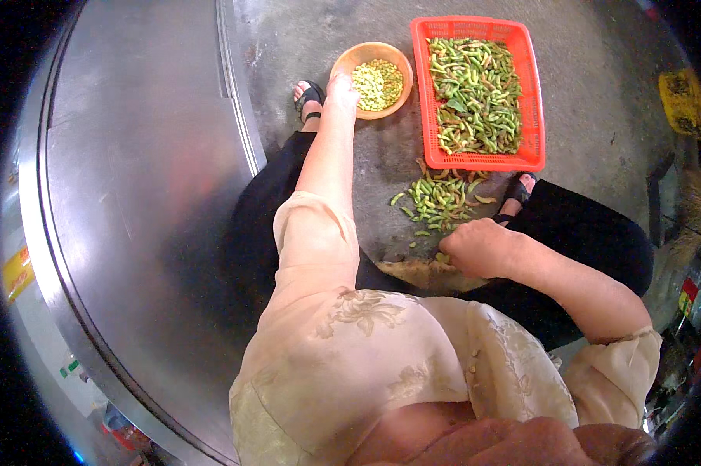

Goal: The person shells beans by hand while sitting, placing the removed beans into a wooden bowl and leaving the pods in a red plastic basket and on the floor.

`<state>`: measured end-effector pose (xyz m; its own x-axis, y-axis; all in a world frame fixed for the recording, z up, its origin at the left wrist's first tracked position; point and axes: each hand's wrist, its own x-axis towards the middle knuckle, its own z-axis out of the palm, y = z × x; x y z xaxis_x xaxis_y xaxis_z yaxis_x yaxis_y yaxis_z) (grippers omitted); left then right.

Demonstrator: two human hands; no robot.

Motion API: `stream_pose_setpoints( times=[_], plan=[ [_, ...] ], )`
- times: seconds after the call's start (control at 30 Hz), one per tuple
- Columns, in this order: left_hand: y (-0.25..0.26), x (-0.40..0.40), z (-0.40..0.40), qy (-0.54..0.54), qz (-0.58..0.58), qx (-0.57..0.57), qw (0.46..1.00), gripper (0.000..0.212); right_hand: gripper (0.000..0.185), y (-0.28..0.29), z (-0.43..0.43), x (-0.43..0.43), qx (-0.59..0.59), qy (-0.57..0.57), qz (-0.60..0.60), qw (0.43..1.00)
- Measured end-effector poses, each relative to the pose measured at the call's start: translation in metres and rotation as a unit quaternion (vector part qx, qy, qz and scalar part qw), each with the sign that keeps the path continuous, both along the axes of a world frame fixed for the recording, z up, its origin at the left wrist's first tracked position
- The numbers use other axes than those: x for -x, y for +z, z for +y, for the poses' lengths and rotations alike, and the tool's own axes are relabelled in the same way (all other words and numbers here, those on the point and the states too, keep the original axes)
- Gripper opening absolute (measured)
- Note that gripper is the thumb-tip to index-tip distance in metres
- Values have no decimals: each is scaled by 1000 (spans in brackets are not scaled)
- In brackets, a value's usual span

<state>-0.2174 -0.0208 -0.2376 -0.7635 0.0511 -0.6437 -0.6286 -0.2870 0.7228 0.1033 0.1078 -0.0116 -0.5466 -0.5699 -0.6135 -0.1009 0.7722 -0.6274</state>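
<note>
My left hand (343, 90) is stretched out over the left rim of a round orange-tan bowl (404, 64). Shelled green beans (378, 84) lie inside, and the fingertips are close to them. Whether those fingers hold anything or grip the rim is not clear. Bent into a fist, my right hand (480, 247) is close in front of my body, with a yellow-green pod (442, 257) at its fingertips. Just beyond it, a loose heap of green bean pods (438, 201) rests on the floor. A red plastic basket (419, 93) behind the heap contains many more pods (478, 99).
A large metal surface (141, 145) borders my left side. My sandalled feet (311, 102) stand on the grey concrete floor (595, 76) on either side. Far right are a yellow item (689, 108) and a straw-like bundle (697, 198). Dark trousers cover my spread legs.
</note>
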Motion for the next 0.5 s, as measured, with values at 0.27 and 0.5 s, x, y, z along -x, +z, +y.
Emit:
stream_pose_setpoints(
  times=[0.27,0.5],
  plan=[
    [-17,-1,1,34,-6,-9,999,43,15,-6,0,1,-12,-16,-18,1000],
    [-21,20,-6,-10,-103,-128,986,26,13,-12,1,-4,-16,17,29,999]
  ],
)
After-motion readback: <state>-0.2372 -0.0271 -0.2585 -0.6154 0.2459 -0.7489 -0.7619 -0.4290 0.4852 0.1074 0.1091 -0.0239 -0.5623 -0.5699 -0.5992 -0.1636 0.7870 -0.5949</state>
